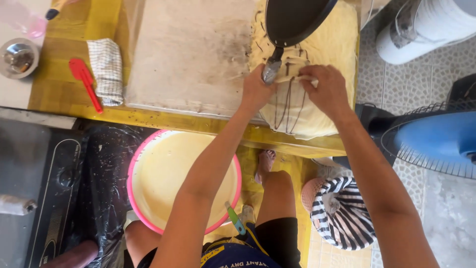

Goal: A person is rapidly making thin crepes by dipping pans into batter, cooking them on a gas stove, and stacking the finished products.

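Grip of the left hand: closed around the metal neck of a black pan, just where the handle meets the dark round body. Grip of the right hand: narrow, fingertips pinching the rolled edge of a thin crepe streaked with dark brown lines.

Head view, looking down: crepe spread over the right end of the desk, draped over the front edge, beside a pale worn board. Pan tilted above the crepe's far part, touching or just over it; hard to tell which. Crepe judged very light, soft and limp, easily torn, probably a little greasy; best taken by the rolled edge with several fingertips, lifted gently. Pan judged stiff, fairly light, likely hot at the body; held safely only at the handle.

Further left on the desk: a checked cloth and a red spatula side by side. Below the desk edge: a pink-rimmed basin of pale batter between the knees. At right: a blue fan and a striped bag on the tiled floor.
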